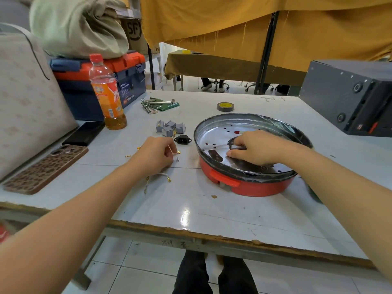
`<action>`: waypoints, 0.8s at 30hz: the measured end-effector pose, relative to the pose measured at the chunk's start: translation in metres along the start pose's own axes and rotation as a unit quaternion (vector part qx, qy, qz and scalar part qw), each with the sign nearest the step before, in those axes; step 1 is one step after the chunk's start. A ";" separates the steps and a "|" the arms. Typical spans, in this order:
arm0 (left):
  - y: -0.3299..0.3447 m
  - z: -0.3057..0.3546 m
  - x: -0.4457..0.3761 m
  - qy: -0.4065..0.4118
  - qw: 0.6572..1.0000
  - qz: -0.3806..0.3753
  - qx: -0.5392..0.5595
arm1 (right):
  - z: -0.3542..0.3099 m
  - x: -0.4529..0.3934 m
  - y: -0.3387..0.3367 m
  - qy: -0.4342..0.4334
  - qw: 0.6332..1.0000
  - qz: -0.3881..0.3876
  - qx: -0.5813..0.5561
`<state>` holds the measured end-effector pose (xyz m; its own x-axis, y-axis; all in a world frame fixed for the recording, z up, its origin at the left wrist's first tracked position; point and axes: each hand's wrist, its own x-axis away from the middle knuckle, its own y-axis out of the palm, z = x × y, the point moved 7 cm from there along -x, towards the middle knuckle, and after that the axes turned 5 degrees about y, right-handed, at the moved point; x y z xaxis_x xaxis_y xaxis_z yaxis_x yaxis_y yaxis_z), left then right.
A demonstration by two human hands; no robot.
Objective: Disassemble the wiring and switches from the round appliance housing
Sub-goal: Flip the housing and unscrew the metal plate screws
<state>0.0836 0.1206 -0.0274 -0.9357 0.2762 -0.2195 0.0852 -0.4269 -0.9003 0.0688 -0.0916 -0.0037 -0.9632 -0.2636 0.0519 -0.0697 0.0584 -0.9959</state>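
Housing (244, 185), round, red shell with a bright metal pan inside, sits on the white worktop (191, 213) right of centre. Right hand (252, 148) reaches into the pan, fingers curled around a small dark part (237, 147) against the metal floor; what the part is cannot be told. Left hand (154, 152) rests on the worktop just left of the housing, thumb and fingers pinching a thin white wire (172, 151) with a brass terminal at its end. Loose screw (177, 159) just beside it. Another white wire (158, 178) lies nearer the front edge. Behind the left hand: black power socket (182, 139) and a cluster of grey switches (170, 128). Further back, tape roll (226, 106), hex keys (157, 105), orange drink bottle (106, 94), blue toolbox (118, 81). Phone (46, 168) at far left.
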 end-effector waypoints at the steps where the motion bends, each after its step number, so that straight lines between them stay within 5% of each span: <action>1: 0.000 0.000 -0.001 0.002 1.000 0.004 0.006 | 0.000 0.001 0.000 0.002 1.000 0.000 -0.003; 14: 0.001 -0.010 -0.002 -0.021 0.996 -0.016 0.083 | -0.007 0.003 -0.002 0.016 0.998 -0.042 -0.036; 18: -0.010 0.005 -0.002 0.000 0.996 0.039 0.077 | -0.007 0.002 -0.005 0.031 0.997 -0.034 -0.062; 24: -0.006 0.038 -0.003 -0.044 0.972 0.002 0.229 | -0.007 0.002 -0.008 0.046 0.996 -0.021 -0.075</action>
<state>0.0729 0.0897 -0.0074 -0.9628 0.2078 -0.1726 -0.0534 -0.7727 -0.6326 0.0657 -0.0856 0.0048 -0.9778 -0.1804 0.1069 -0.1418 0.1932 -0.9709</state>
